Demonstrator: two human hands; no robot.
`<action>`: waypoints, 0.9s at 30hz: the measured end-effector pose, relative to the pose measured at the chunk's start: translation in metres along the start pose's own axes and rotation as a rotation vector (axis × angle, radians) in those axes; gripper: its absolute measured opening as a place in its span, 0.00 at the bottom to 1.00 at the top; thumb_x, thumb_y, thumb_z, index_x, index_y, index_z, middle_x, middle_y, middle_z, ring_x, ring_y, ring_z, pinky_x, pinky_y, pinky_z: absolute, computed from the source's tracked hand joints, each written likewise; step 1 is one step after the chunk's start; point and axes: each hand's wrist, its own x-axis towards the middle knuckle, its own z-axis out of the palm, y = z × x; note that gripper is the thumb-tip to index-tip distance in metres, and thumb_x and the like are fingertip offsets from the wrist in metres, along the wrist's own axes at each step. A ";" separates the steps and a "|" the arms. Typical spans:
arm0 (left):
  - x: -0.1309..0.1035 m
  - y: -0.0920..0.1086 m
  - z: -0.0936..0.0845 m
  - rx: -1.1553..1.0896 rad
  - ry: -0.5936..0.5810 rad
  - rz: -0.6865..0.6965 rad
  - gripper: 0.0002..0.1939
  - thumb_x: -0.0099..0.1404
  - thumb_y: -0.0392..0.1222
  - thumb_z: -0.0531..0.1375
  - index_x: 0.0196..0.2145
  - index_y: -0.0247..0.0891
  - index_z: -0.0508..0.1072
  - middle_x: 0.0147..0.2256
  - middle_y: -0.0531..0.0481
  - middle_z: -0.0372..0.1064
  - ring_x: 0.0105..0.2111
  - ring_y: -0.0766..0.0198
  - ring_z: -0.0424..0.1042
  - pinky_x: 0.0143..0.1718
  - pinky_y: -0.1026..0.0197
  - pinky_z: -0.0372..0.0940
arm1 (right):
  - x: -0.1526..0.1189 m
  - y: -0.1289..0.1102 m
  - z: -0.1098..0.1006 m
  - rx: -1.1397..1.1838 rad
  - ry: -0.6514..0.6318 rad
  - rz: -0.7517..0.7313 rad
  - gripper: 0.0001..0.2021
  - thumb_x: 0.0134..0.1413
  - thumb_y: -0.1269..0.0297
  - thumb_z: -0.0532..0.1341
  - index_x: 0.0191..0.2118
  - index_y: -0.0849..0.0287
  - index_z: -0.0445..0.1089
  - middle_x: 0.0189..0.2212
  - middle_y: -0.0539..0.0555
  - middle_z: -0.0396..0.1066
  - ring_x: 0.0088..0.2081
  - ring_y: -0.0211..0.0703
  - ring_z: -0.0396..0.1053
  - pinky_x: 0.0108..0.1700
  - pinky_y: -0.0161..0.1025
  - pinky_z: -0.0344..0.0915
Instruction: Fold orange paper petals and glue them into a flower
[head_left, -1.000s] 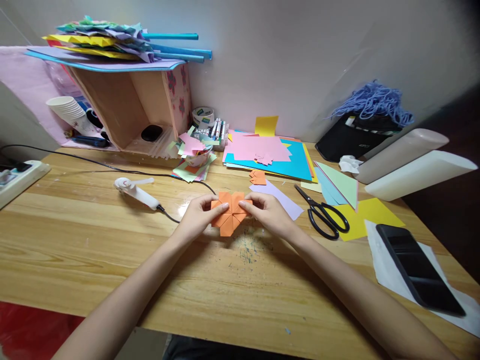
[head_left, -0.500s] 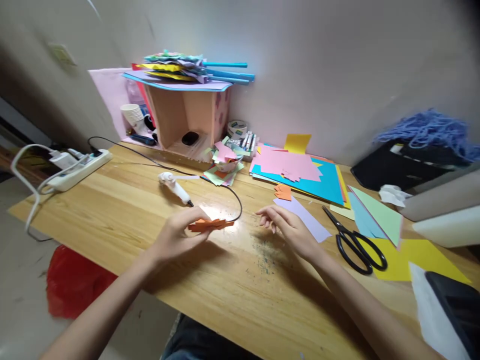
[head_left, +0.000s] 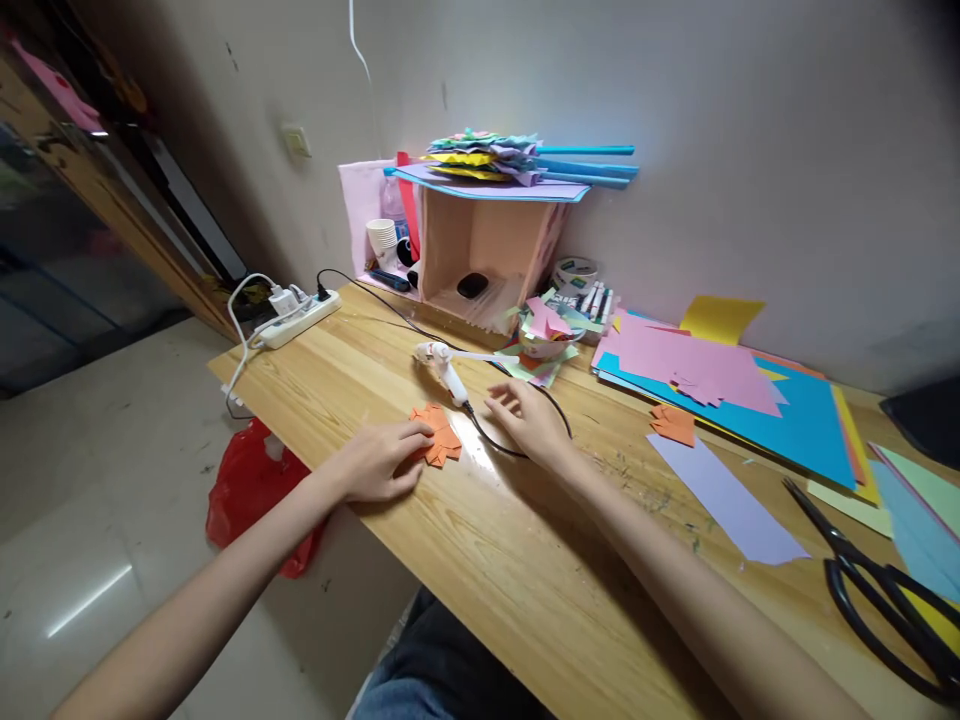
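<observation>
An orange paper cutout (head_left: pixel 444 436) with a jagged edge lies flat on the table. My left hand (head_left: pixel 386 460) is bent over its left side, fingers closed at the paper's edge. To the right, my right hand (head_left: pixel 525 415) hovers with fingers apart and holds nothing; it is close to the cord of a white hot glue gun (head_left: pixel 450 380). The glue gun rests on the table just behind the cutout, with a pale glue stick (head_left: pixel 484 356) projecting from its back.
Black-handled scissors (head_left: pixel 862 565) lie at the right by a purple paper strip (head_left: pixel 739 500) and a smaller orange piece (head_left: pixel 675 425). Coloured sheets (head_left: pixel 795 410) are stacked behind. A cardboard box (head_left: pixel 487 240), scrap-filled bowl (head_left: pixel 544 340) and power strip (head_left: pixel 300 320) stand along the back.
My left hand has lowered the orange cutout from above the table onto its surface. My right hand has moved toward the glue gun. The view has swung left.
</observation>
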 end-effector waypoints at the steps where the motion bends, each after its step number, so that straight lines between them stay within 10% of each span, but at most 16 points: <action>1: -0.002 0.004 -0.001 -0.019 -0.029 -0.003 0.15 0.57 0.39 0.55 0.43 0.39 0.69 0.46 0.44 0.68 0.43 0.60 0.69 0.42 0.62 0.63 | 0.011 -0.002 0.009 -0.017 0.039 -0.017 0.15 0.53 0.55 0.54 0.41 0.61 0.65 0.39 0.59 0.67 0.37 0.44 0.65 0.39 0.41 0.61; 11: -0.005 0.011 0.024 -0.162 0.166 -0.311 0.06 0.61 0.41 0.54 0.31 0.37 0.68 0.41 0.47 0.69 0.36 0.63 0.70 0.36 0.61 0.63 | 0.055 -0.018 0.060 -0.198 -0.030 -0.048 0.09 0.52 0.61 0.53 0.33 0.60 0.65 0.28 0.57 0.67 0.34 0.49 0.63 0.35 0.40 0.56; 17: 0.000 0.017 0.028 -0.136 0.196 -0.371 0.02 0.58 0.36 0.54 0.29 0.37 0.66 0.38 0.48 0.68 0.32 0.66 0.69 0.32 0.64 0.63 | 0.022 -0.020 0.020 0.021 -0.028 -0.082 0.11 0.54 0.58 0.51 0.32 0.59 0.64 0.24 0.51 0.63 0.27 0.42 0.61 0.31 0.37 0.55; 27: 0.006 0.026 0.029 -0.068 0.174 -0.448 0.04 0.54 0.32 0.54 0.26 0.36 0.67 0.39 0.48 0.68 0.34 0.62 0.70 0.31 0.62 0.63 | -0.020 -0.021 -0.033 0.241 -0.278 0.300 0.18 0.49 0.49 0.54 0.31 0.62 0.66 0.22 0.50 0.59 0.22 0.36 0.58 0.23 0.34 0.55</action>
